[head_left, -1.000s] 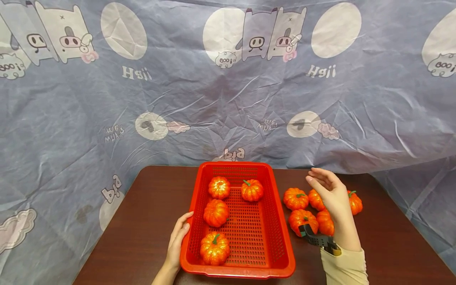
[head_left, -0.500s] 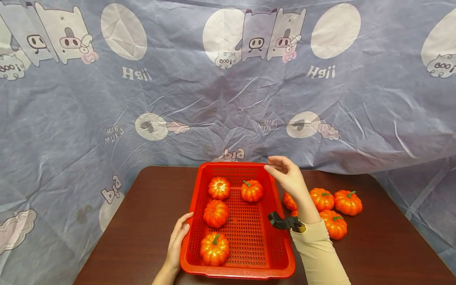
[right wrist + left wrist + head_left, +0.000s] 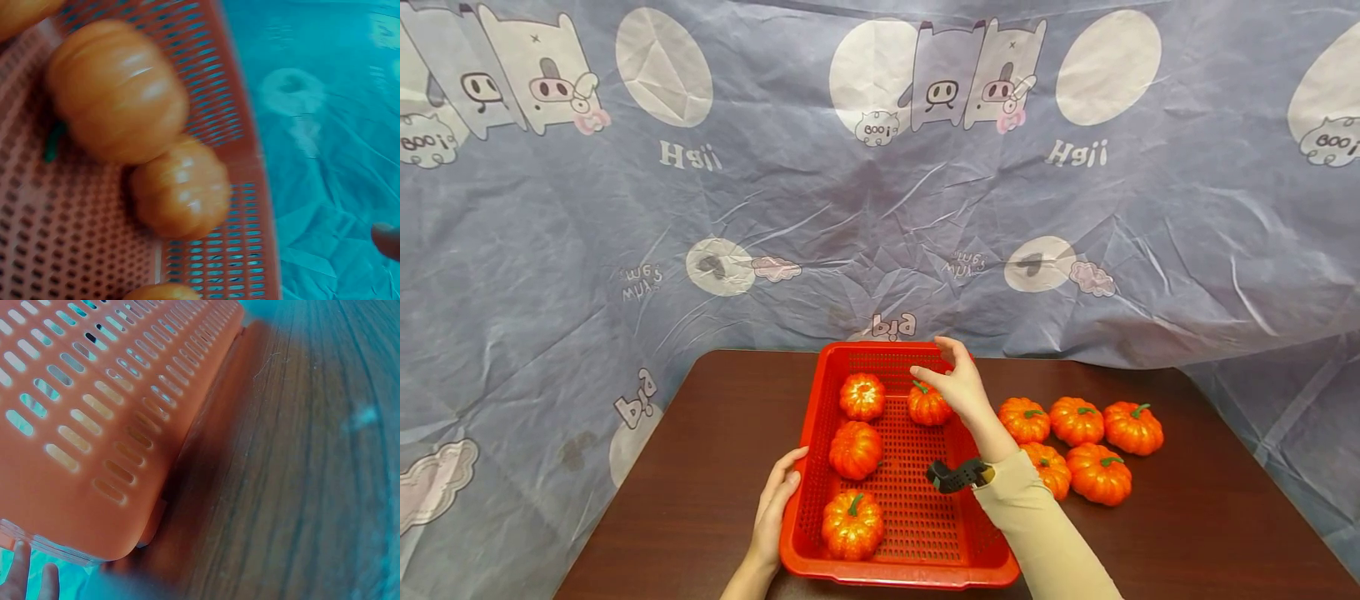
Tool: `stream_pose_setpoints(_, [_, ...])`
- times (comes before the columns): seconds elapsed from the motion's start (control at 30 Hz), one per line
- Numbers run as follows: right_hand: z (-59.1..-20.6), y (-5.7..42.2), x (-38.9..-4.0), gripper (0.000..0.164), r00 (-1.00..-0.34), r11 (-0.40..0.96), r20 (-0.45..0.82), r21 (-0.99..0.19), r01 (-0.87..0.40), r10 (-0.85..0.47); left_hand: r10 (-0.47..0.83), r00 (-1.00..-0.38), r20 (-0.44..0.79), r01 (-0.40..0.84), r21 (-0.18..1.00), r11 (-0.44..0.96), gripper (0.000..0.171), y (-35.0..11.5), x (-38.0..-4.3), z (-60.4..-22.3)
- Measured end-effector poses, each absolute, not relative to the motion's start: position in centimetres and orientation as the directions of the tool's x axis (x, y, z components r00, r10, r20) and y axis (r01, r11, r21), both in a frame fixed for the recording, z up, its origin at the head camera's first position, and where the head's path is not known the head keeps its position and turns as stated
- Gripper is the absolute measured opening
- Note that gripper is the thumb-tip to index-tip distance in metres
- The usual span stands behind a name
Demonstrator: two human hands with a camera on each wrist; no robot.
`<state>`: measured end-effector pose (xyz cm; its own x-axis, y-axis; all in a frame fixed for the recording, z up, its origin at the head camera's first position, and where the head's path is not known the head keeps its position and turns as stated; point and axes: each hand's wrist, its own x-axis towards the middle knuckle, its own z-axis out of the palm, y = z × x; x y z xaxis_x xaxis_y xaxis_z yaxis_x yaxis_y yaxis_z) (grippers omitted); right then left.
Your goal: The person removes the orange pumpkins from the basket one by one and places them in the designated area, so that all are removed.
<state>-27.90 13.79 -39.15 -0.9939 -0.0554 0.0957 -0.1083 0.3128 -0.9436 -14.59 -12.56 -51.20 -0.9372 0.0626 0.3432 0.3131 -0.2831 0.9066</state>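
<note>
A red plastic basket (image 3: 917, 575) stands on the table with several small orange pumpkins in it. My left hand (image 3: 769, 517) rests against its left side, fingers and thumb touching the rim; in the left wrist view two fingertips (image 3: 20, 562) show at the rim. My right hand (image 3: 958, 383) hovers over the basket's far right part, thumb and fingers spread apart with nothing between them. Just below it lies a pumpkin with a green stem (image 3: 928, 405), partly covered by the hand. Down the left side sit a far pumpkin (image 3: 862, 397), a middle pumpkin (image 3: 856, 450) and a near pumpkin (image 3: 852, 525).
Right of the basket, several more pumpkins lie grouped on the dark brown table (image 3: 1217, 517), among them a rightmost pumpkin (image 3: 1133, 428) and a front pumpkin (image 3: 1099, 474). A grey-blue printed cloth (image 3: 865, 217) hangs behind the table.
My right hand has moved left from above the pumpkins on the table to over the basket, uncovering those pumpkins. The left hand and the basket have stayed in place.
</note>
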Motion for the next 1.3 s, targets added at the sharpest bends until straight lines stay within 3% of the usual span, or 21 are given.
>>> stream_pose_setpoints(0.47, [-42.5, 12.2, -28.9, 0.080, -0.999, 0.436, -0.021, -0.899, 0.038, 0.044, 0.047, -0.939, 0.341, 0.316, 0.907, -0.278, 0.038, -12.5, -14.6, -51.1])
stream_pose_setpoints(0.77, [-43.2, 11.9, -29.1, 0.089, -0.989, 0.434, -0.131, -0.888, 0.149, 0.071, 0.039, -0.942, 0.332, 0.310, 0.912, -0.268, 0.038, -12.3, -14.5, -51.1])
stream_pose_setpoints(1.3, [-44.4, 10.3, -29.0, 0.091, -0.975, 0.539, -0.205, -0.813, 0.221, 0.091, 0.041, -0.947, 0.320, 0.299, 0.918, -0.259, 0.038, -12.4, -14.6, -51.1])
